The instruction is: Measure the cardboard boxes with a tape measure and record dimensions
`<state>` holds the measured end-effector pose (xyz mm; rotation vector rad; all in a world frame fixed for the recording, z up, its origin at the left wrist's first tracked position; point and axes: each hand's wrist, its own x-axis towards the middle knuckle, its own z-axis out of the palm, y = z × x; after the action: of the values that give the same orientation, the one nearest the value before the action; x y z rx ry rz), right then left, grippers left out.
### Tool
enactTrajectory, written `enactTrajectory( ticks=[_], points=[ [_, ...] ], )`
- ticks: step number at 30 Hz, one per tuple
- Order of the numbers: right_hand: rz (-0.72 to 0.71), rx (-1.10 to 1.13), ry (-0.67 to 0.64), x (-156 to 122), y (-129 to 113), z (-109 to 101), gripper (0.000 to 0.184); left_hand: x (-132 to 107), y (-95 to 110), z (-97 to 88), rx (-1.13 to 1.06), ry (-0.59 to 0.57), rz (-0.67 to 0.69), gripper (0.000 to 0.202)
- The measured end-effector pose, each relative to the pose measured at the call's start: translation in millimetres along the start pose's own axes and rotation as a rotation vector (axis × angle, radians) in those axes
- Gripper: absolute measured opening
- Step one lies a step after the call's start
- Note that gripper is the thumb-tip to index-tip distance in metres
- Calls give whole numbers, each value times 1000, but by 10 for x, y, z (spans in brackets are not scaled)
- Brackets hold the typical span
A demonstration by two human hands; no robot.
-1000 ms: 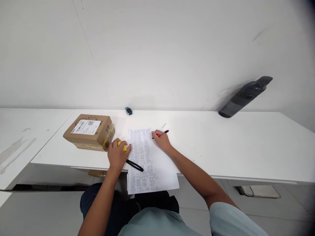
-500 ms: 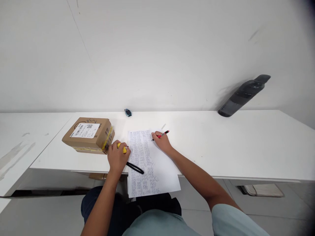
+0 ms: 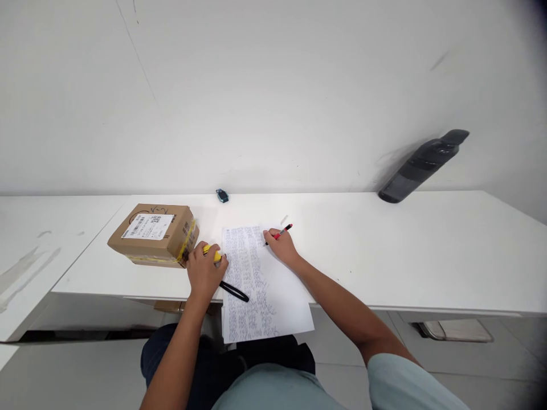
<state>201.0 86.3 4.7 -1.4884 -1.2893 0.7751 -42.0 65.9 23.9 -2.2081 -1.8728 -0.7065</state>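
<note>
A white sheet of paper [image 3: 260,285] covered in handwriting lies on the white desk [image 3: 384,250] and hangs over its front edge. My right hand [image 3: 280,246] is closed on a red pen [image 3: 282,232], tip on the upper part of the sheet. My left hand [image 3: 204,270] is closed round a yellow object [image 3: 212,252] at the sheet's left edge. A black pen [image 3: 234,292] lies on the paper just beside that hand.
A taped cardboard box [image 3: 152,234] with a shipping label sits left of my left hand. A small dark blue object [image 3: 221,196] lies by the wall. A dark bottle [image 3: 421,165] stands at the back right. A second desk [image 3: 34,239] adjoins on the left.
The view has shifted slightly. The red pen has tilted a little more upright. Both hands stay where they were.
</note>
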Motion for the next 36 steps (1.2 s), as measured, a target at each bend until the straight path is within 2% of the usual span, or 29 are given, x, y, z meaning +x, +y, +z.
enactTrajectory(
  ticks=[5, 12, 17, 20, 23, 25, 27, 29, 32, 34, 36],
  points=[
    [10, -31, 69, -14, -1, 9, 42, 10, 16, -6, 13, -25, -11, 26],
    [-26, -69, 14, -34, 27, -13, 42, -32, 16, -18, 18, -27, -15, 25],
    [-50, -81, 59, -69, 9, -2, 44, -58, -25, -16, -68, -65, -29, 25],
    [-67, -92, 132, -88, 7, -33, 43, -60, -67, -14, -157, -102, -33, 27],
    [-191, -244, 212, -80, 74, -114, 38, -90, -121, -31, -264, -147, 6, 29],
    [-247, -357, 213, -46, 161, -175, 36, -127, -156, -48, -321, -180, 33, 31],
    [-219, -414, 184, 9, 254, -223, 35, -169, -183, -59, -364, -207, 41, 31],
    [-134, -493, 160, 60, 312, -249, 42, -205, -202, -62, -408, -217, 29, 32],
    [-8, -559, 152, 46, 260, -239, 66, -252, -207, -89, -551, -181, -21, 29],
    [-75, -452, 141, -72, 118, -181, 75, -291, -173, -155, -773, -125, -121, 29],
    [-221, -242, 55, -288, -96, -61, 80, -350, -92, -282, -1078, -78, -260, 36]
  ],
)
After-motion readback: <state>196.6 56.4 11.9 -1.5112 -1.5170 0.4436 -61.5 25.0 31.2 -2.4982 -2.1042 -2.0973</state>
